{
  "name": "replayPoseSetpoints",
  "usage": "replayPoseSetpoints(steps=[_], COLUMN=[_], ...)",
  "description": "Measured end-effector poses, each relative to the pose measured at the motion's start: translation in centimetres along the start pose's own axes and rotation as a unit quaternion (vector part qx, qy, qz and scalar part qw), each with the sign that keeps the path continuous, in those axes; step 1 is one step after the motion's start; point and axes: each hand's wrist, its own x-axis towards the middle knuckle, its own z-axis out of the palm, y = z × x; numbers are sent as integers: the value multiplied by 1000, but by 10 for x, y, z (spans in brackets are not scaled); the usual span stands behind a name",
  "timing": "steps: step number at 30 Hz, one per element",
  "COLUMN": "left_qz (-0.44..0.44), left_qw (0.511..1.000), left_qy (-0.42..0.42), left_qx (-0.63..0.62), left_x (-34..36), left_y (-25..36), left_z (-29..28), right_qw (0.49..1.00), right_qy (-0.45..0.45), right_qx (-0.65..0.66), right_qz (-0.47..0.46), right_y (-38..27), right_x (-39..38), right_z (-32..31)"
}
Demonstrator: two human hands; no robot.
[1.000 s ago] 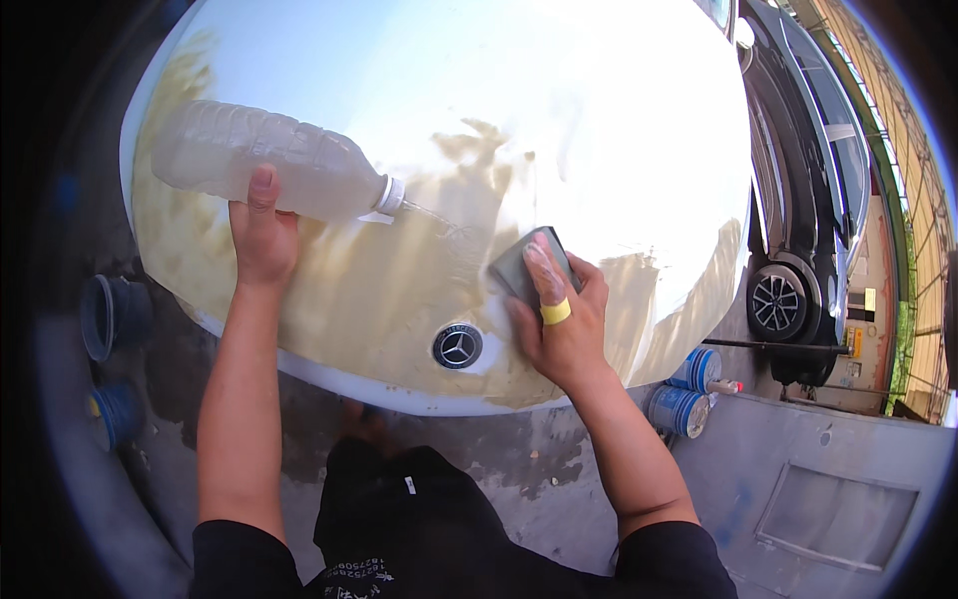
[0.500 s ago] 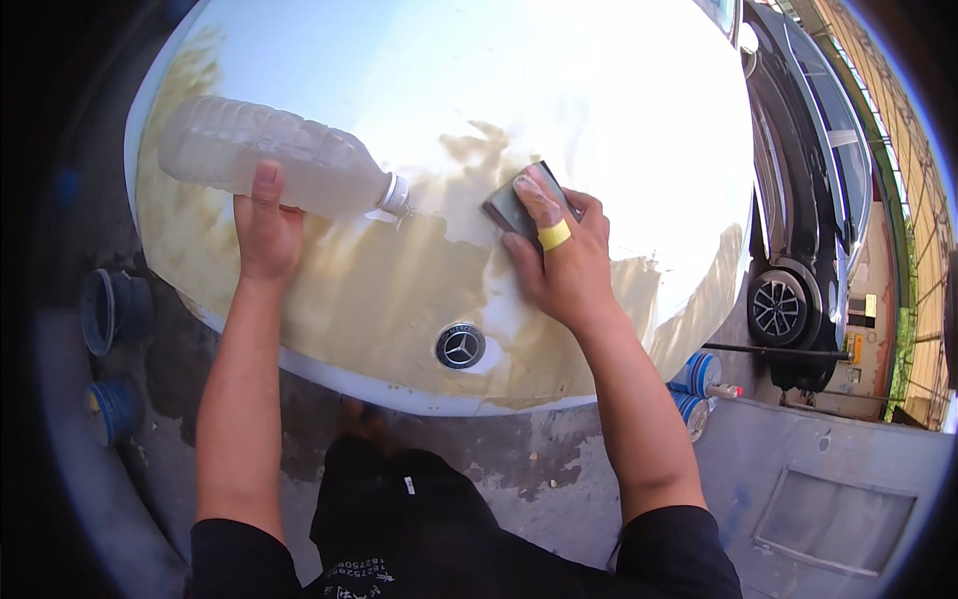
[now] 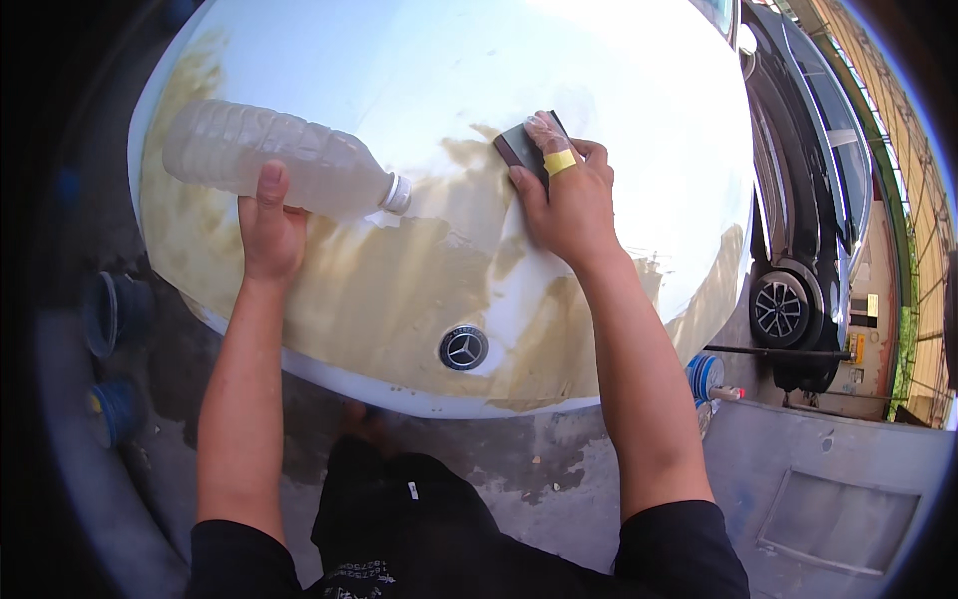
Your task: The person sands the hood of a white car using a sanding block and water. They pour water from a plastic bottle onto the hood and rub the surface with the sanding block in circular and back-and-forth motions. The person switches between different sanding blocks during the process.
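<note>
My left hand (image 3: 271, 235) grips a large ridged plastic bottle (image 3: 264, 140) of cloudy liquid, lying sideways in the air above a car hood (image 3: 649, 90), its white-capped mouth pointing right. My right hand (image 3: 569, 200) holds a dark grey block (image 3: 521, 150) on the hood, one finger wrapped in clear film with yellow tape. The white hood carries uneven tan, wet-looking patches around both hands. A round black-and-silver emblem (image 3: 462, 346) sits near its front edge, below my right hand.
A dark car (image 3: 806, 200) stands at the right. Dark buckets (image 3: 118, 314) sit on the wet concrete (image 3: 529, 464) at the left. Blue containers (image 3: 704, 374) are by the hood's right corner, near a grey panel (image 3: 818, 499). A horizontal bar (image 3: 778, 351) crosses beside the dark car.
My right hand and the block have slid farther up the hood. The bottle has shifted slightly right. The stream from its mouth seen earlier is no longer clearly visible.
</note>
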Motion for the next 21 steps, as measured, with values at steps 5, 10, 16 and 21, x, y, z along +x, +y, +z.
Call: replayPoseSetpoints(steps=[5, 10, 16, 21], left_qz=[-22, -25, -19, -33], left_qw=[1000, 999, 1000, 999], left_qy=[-13, -32, 3, 2], left_qx=[4, 8, 8, -12], left_x=[1, -1, 0, -1], left_y=[-1, -1, -1, -3], left_z=[-14, -10, -9, -11], right_qw=[998, 997, 995, 1000], right_qy=[-15, -42, -14, -8], right_qx=[27, 34, 2, 16], right_qz=[-52, -53, 99, -2], right_y=[-19, -20, -3, -25], right_x=[-78, -125, 44, -74], right_z=[-10, -19, 0, -11])
